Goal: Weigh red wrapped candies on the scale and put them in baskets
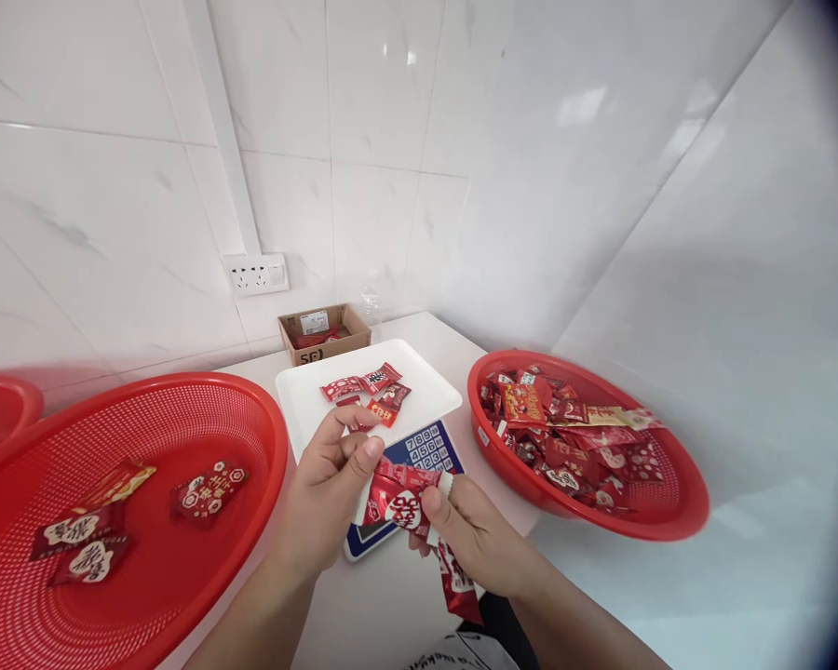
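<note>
My left hand pinches the left end of a red candy packet with white lettering, thumb against fingers. On the same packet's other end, my right hand is closed. A second red packet hangs below the right hand's fingers; how it is gripped is partly hidden. Both hands are above the front of a digital scale with a white pan and a blue keypad panel. Several small red packets lie on the pan, just beyond my left fingers.
To the right, a red plastic basket holds many mixed red packets. A larger red basket on the left contains several packets. Behind the scale stands a small cardboard box with red items inside. A wall socket is above it.
</note>
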### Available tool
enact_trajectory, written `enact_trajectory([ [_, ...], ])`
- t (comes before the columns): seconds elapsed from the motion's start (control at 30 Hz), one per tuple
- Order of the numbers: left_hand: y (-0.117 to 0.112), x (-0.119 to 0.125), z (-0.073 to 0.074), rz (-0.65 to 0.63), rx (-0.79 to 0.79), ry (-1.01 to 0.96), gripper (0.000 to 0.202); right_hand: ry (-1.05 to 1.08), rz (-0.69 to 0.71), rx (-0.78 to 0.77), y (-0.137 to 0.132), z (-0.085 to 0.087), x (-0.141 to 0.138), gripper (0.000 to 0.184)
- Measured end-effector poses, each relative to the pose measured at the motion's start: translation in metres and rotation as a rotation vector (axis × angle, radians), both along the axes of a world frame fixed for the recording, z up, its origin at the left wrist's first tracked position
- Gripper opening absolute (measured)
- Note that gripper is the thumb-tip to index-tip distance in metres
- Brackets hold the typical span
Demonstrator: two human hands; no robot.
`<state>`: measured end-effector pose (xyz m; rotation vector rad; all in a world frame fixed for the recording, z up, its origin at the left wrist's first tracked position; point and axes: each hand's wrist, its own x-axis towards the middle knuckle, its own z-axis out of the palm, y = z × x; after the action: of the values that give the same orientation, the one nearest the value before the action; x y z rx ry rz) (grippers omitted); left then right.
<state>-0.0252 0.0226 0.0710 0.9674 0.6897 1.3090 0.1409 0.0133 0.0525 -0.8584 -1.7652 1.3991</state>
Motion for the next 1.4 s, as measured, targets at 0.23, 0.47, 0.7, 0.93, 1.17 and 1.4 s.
enact_trajectory([
  [0.23, 0.001, 0.000, 0.001, 0.008, -0.046, -0.095, 0.035, 0.000, -0.011, 0.000, 0.001, 0.006, -0.002, 0.060],
  [0.47, -0.002, -0.009, 0.000, -0.098, 0.135, 0.301, 0.042, 0.006, -0.034, 0.044, 0.003, 0.001, 0.004, 0.062],
  [0.7, -0.006, -0.007, -0.001, -0.080, 0.191, 0.569, 0.044, 0.040, -0.045, 0.091, 0.007, -0.006, 0.013, 0.060],
  [0.93, -0.013, 0.010, -0.016, 0.217, 0.362, 0.714, 0.025, 0.209, -0.098, 0.076, 0.020, -0.010, 0.011, 0.049],
  [1.17, -0.026, 0.010, -0.031, 0.403, 0.585, 0.844, 0.052, 0.322, 0.020, 0.041, 0.037, 0.029, -0.001, 0.041],
  [1.4, -0.034, -0.024, -0.048, 0.560, 0.624, 1.474, 0.052, 0.536, -0.476, 0.049, 0.048, 0.047, 0.018, 0.037],
])
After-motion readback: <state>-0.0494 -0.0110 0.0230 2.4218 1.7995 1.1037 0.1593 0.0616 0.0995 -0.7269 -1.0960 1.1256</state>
